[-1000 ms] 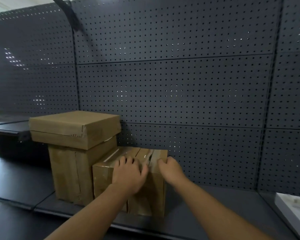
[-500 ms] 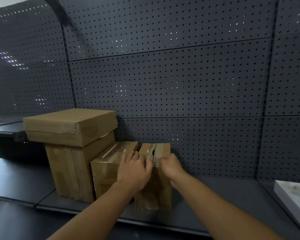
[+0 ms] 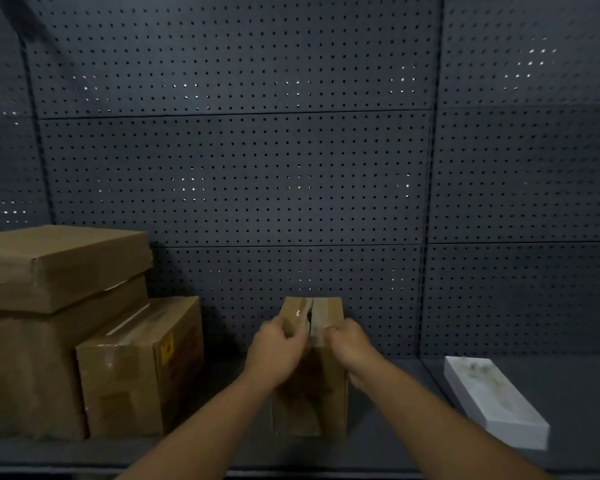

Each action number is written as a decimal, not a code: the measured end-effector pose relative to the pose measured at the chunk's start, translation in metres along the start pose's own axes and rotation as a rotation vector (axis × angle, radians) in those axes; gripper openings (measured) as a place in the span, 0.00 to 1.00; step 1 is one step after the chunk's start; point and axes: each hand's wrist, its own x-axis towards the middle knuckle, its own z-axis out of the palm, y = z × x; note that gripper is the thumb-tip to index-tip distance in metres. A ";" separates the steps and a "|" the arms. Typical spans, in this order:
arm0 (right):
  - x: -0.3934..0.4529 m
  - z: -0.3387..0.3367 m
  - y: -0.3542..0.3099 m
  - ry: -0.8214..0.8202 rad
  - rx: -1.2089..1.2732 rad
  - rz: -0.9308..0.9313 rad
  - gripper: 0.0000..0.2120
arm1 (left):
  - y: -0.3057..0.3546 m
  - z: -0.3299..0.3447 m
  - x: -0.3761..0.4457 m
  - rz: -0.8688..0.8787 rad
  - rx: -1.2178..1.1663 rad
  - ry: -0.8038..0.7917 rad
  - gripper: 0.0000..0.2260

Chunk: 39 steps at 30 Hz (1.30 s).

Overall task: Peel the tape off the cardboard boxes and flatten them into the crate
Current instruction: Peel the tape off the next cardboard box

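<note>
Head view, what do you see in the middle?

— A small cardboard box point(image 3: 310, 372) stands low in the middle of the frame, on a dark shelf point(image 3: 395, 441). Two bare hands are on its top edge.

— What are the hands doing?

— The left hand point(image 3: 278, 351) curls its fingers over the left top flap. The right hand point(image 3: 349, 348) curls its fingers over the right top flap. Both are clamped on the box. A dark crack runs between the flaps, and shiny tape point(image 3: 300, 311) shows on top.

— How should this step go?

— I think the flaps should be pulled apart slowly, one to each side. The box looks light and could tip, so push it down a bit while pulling. If the tape holds, pick up a loose end and peel along the crack, not across it.

— How many boxes are there?

— Four brown ones. The small one in the hands. A taped box point(image 3: 139, 368) at the lower left. A tall box point(image 3: 28, 372) behind that one. A flat box point(image 3: 61, 265) lying on top of the tall one, at the left edge.

— Anything else?

— One white box point(image 3: 496, 400) at the lower right, well apart from the hands. One pegboard wall point(image 3: 236, 174) fills the back. Two hands. I see no crate.
</note>
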 end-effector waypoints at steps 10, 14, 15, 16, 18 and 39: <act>0.011 -0.039 -0.005 0.021 -0.175 0.027 0.07 | 0.016 0.009 0.027 -0.353 -0.266 -0.154 0.25; 0.027 -0.036 0.004 0.021 -0.223 0.022 0.31 | 0.006 0.016 0.032 -0.381 -0.299 -0.212 0.28; 0.028 -0.035 0.009 0.000 -0.189 0.061 0.37 | 0.004 0.019 0.032 -0.354 -0.284 -0.194 0.27; 0.028 -0.034 0.011 -0.014 -0.168 0.087 0.38 | 0.002 0.021 0.031 -0.327 -0.273 -0.179 0.24; 0.026 -0.034 0.016 -0.019 -0.136 0.105 0.31 | -0.004 0.027 0.035 -0.296 -0.256 -0.155 0.20; 0.025 -0.123 0.021 0.063 -0.226 -0.039 0.18 | 0.012 -0.028 0.054 0.181 0.065 -0.539 0.20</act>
